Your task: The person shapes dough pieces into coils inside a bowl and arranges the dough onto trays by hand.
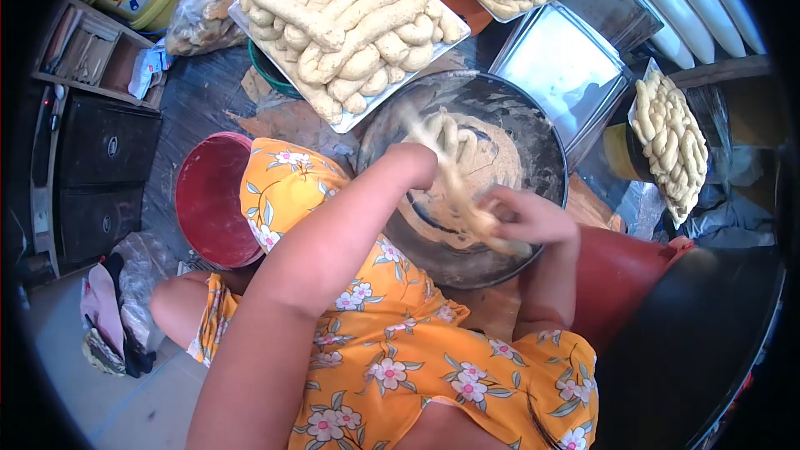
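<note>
Dough (457,192) stretches, blurred, over our basin (546,146), from near our left hand (412,163) to our right hand (532,217). Our right fingers are bent and partly apart, touching its lower part; we cannot tell how our left fingers stand. Twisted pieces (454,135) lie in the basin.

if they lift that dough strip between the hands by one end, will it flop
Probably yes: the strip looks long and thin, and similar dough in the pan bends into loops. Likely not very sticky outside, given the powder there.
</note>
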A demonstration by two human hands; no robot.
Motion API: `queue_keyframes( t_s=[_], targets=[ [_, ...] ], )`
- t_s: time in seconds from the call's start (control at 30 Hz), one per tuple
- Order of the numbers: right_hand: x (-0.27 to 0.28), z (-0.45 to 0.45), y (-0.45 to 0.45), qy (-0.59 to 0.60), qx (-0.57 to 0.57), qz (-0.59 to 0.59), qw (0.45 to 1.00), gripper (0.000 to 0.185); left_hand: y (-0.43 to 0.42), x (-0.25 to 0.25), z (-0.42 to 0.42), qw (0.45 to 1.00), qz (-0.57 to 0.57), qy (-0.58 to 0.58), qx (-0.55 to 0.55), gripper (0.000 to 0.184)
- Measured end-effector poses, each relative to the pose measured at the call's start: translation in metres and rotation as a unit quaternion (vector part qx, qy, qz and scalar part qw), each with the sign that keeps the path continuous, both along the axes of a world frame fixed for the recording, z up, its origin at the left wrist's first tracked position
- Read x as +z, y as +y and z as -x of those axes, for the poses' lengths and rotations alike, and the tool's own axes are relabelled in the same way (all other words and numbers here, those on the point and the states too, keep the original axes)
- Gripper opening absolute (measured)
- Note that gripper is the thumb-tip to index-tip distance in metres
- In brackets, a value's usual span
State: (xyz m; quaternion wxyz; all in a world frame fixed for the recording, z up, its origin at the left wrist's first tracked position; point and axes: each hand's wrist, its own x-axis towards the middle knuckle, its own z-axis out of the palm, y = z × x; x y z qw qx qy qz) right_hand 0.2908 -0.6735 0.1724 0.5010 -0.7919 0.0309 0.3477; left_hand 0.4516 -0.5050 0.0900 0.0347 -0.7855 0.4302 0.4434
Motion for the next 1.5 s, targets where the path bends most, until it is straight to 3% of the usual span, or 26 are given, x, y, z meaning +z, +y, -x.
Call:
queue_keyframes(
  t_s=[0.03, 0.1, 0.17, 0.3, 0.4, 0.43, 0.5, 0.53, 0.6, 0.63, 0.7, 0.73, 0.8, 0.9, 0.97, 1.0, 1.07, 1.13, 1.2, 1.23, 1.27, 1.33, 1.37, 1.43, 1.47, 1.5],
  targets=[
    [-0.041, 0.001, 0.007, -0.074, 0.010, 0.073, 0.995, 0.037, 0.002, 0.000, 0.002, 1.000, -0.013, 0.003, -0.013, 0.042],
    [-0.089, -0.019, 0.002, -0.020, 0.004, 0.173, 0.985, 0.040, 0.001, -0.007, 0.001, 1.000, 0.023, 0.000, 0.013, 0.042],
    [-0.180, -0.035, -0.030, -0.029, -0.109, 0.071, 0.991, 0.041, 0.000, -0.010, -0.001, 0.998, 0.053, -0.004, 0.035, 0.042],
    [-0.326, -0.078, -0.048, -0.103, -0.365, 0.120, 0.918, 0.044, 0.000, 0.000, -0.016, 0.996, 0.061, -0.005, 0.068, 0.040],
    [-0.472, -0.084, -0.031, -0.059, -0.425, 0.110, 0.897, 0.060, 0.001, -0.002, -0.026, 0.994, 0.071, -0.001, 0.081, 0.041],
    [-0.435, -0.089, 0.004, -0.080, -0.429, 0.198, 0.878, 0.066, 0.001, -0.003, -0.029, 0.993, 0.080, -0.001, 0.083, 0.042],
    [-0.405, -0.082, 0.048, -0.122, -0.392, 0.254, 0.876, 0.072, 0.000, 0.004, -0.031, 0.991, 0.079, 0.001, 0.106, 0.043],
    [-0.428, -0.077, 0.054, -0.145, -0.355, 0.221, 0.897, 0.073, 0.000, 0.007, -0.033, 0.990, 0.079, 0.002, 0.117, 0.044],
    [-0.419, -0.066, 0.052, -0.072, -0.196, 0.157, 0.965, 0.073, 0.000, -0.001, -0.035, 0.991, 0.091, 0.006, 0.097, 0.043],
    [-0.389, -0.064, 0.037, 0.022, -0.070, 0.122, 0.990, 0.071, 0.000, -0.005, -0.036, 0.991, 0.099, 0.006, 0.087, 0.042],
    [-0.383, -0.053, 0.000, 0.093, 0.143, 0.113, 0.979, 0.064, -0.002, -0.009, -0.036, 0.990, 0.109, 0.010, 0.086, 0.042],
    [-0.378, -0.052, -0.009, 0.071, 0.225, 0.140, 0.962, 0.059, -0.002, -0.010, -0.034, 0.990, 0.113, 0.012, 0.085, 0.041],
    [-0.335, -0.054, -0.021, 0.174, 0.012, 0.388, 0.905, 0.046, -0.003, -0.010, -0.033, 0.990, 0.118, 0.011, 0.077, 0.041],
    [-0.318, -0.054, -0.007, -0.157, -0.227, 0.459, 0.844, 0.036, -0.009, -0.004, -0.036, 0.990, 0.099, 0.043, 0.087, 0.041],
    [-0.348, -0.065, 0.022, -0.275, -0.226, 0.184, 0.916, 0.028, -0.011, -0.006, -0.032, 0.990, 0.102, 0.052, 0.088, 0.041],
    [-0.271, -0.076, 0.068, -0.260, -0.323, 0.026, 0.910, 0.026, -0.012, -0.010, -0.032, 0.988, 0.119, 0.039, 0.086, 0.041],
    [-0.372, -0.059, 0.097, -0.320, -0.198, 0.143, 0.916, 0.034, -0.012, -0.013, -0.033, 0.987, 0.134, 0.025, 0.080, 0.041],
    [-0.435, -0.034, 0.121, -0.324, -0.106, 0.222, 0.913, 0.043, -0.011, -0.012, -0.033, 0.989, 0.130, 0.025, 0.073, 0.041],
    [-0.432, -0.022, 0.117, -0.140, 0.048, 0.233, 0.961, 0.053, -0.010, -0.009, -0.035, 0.989, 0.129, 0.022, 0.073, 0.041],
    [-0.421, -0.012, 0.099, 0.042, 0.162, 0.190, 0.967, 0.060, -0.007, -0.010, -0.033, 0.989, 0.126, 0.025, 0.074, 0.041],
    [-0.394, -0.010, 0.086, 0.117, 0.290, 0.236, 0.920, 0.052, -0.004, -0.010, -0.032, 0.989, 0.121, 0.033, 0.074, 0.042],
    [-0.381, -0.003, 0.060, 0.238, 0.283, 0.259, 0.892, 0.043, -0.006, -0.010, -0.036, 0.990, 0.116, 0.043, 0.068, 0.043],
    [-0.402, 0.011, 0.049, 0.284, 0.150, 0.235, 0.917, 0.039, -0.007, -0.010, -0.037, 0.990, 0.116, 0.046, 0.070, 0.043],
    [-0.428, 0.010, 0.051, 0.207, 0.084, 0.186, 0.957, 0.039, -0.008, -0.012, -0.039, 0.989, 0.116, 0.055, 0.076, 0.044],
    [-0.442, -0.009, 0.063, 0.084, 0.153, 0.162, 0.971, 0.041, -0.008, -0.013, -0.038, 0.987, 0.127, 0.054, 0.081, 0.044],
    [-0.432, -0.029, 0.071, 0.014, 0.102, 0.130, 0.986, 0.041, -0.008, -0.014, -0.039, 0.985, 0.138, 0.052, 0.088, 0.045]
  ],
)
